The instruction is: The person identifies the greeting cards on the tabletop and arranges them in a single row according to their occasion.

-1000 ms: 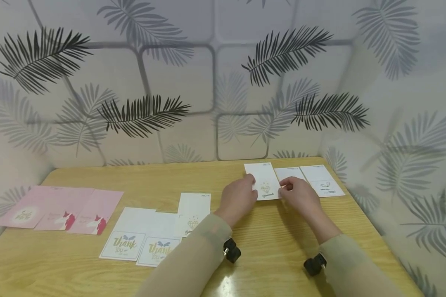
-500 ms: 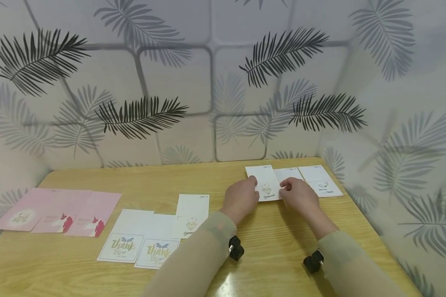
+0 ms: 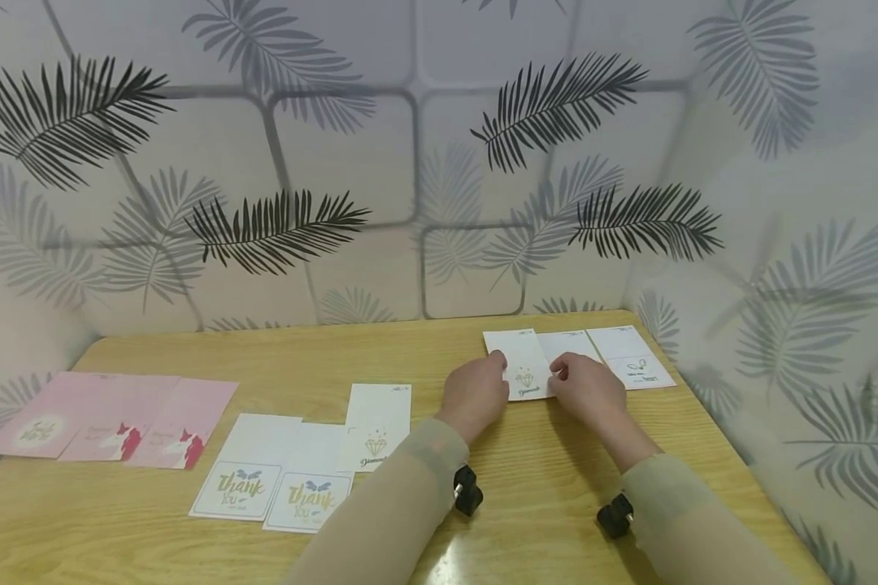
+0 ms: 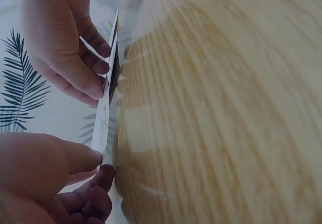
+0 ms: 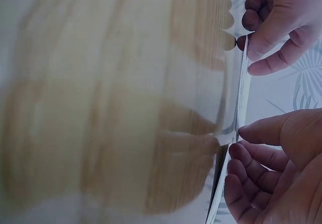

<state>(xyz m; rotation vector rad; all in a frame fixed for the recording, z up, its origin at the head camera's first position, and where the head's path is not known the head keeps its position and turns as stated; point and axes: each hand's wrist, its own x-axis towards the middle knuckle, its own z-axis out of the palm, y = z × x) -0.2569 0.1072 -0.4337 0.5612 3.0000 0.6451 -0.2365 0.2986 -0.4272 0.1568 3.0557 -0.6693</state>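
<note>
Here, left grip [image 3: 475, 394] and right grip [image 3: 590, 390] pinch a diamond-print card [image 3: 521, 361] — pointing lengthwise away.

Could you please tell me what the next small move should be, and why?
I would probably ease the held diamond card flat and release it: the left hand and right hand both pinch it, it sits directly beside the partly hidden white card, and the wrist views show it close to the table.

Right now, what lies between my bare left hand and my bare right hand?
A white rectangular gold-diamond paper card; the head view shows it.
</note>
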